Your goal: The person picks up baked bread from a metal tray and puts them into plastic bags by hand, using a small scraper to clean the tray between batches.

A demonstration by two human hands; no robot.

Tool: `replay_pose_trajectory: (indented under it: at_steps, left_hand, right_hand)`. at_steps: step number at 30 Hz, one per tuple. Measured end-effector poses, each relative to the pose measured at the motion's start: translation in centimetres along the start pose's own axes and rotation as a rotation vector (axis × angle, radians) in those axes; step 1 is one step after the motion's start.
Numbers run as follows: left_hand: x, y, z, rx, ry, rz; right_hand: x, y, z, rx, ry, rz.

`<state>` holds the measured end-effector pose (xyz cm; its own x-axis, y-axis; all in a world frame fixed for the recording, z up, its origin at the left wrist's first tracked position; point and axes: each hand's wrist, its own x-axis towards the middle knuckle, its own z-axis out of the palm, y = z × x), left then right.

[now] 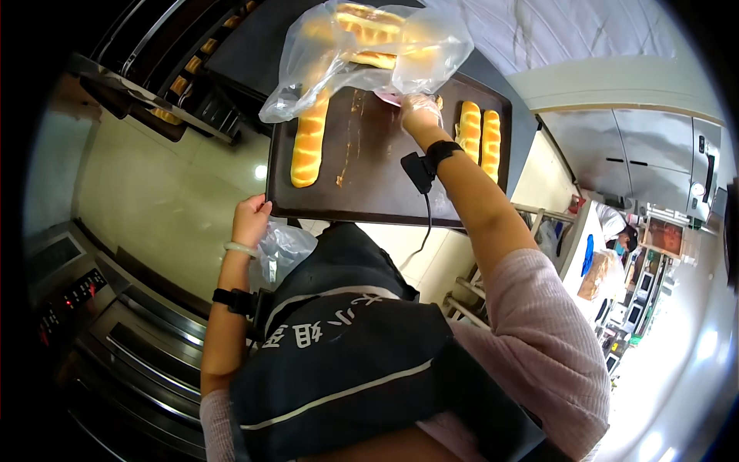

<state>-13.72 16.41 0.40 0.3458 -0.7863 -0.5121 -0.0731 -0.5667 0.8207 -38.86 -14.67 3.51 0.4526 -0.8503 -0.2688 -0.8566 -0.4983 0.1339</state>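
While the left hand point(252, 219) holds the tray point(385, 173), plastic point(433, 58) (crumpled) veils loaves point(369, 31).

Shows bold white characters, about 4 large ones, in 1 row across the front of the dark cloth apron with pale trim point(346, 362). Slopes upward to the right, between 2 pale stripes, and stands out clearly against the dark fabric. Carries small pale marks beside glowing red lights on the black, strip-shaped control panel with buttons point(73, 302) at far left, too small to read. Offers nothing legible, far off at right, on the reddish-brown rectangular panel with a pale frame point(664, 236), too small to make out.
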Motion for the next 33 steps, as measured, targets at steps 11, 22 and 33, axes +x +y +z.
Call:
replay_pose_trajectory:
  at_steps: [11, 22, 33]
  left_hand:
    - [0.3, 0.0, 0.3, -0.054, 0.02, 0.005]
    - [1.2, -3.0, 1.3, 0.047, -0.017, 0.118]
    - [1.4, -3.4, 1.6, 0.012, -0.002, 0.167]
  right_hand:
    - [-1.4, 0.5, 1.5, 0.083, 0.133, -0.039]
    - [-17.4, -7.7, 4.2, 0.096, 0.075, -0.504]
    - [-14.8, -10.9, 1.3, -0.088, -0.093, -0.448]
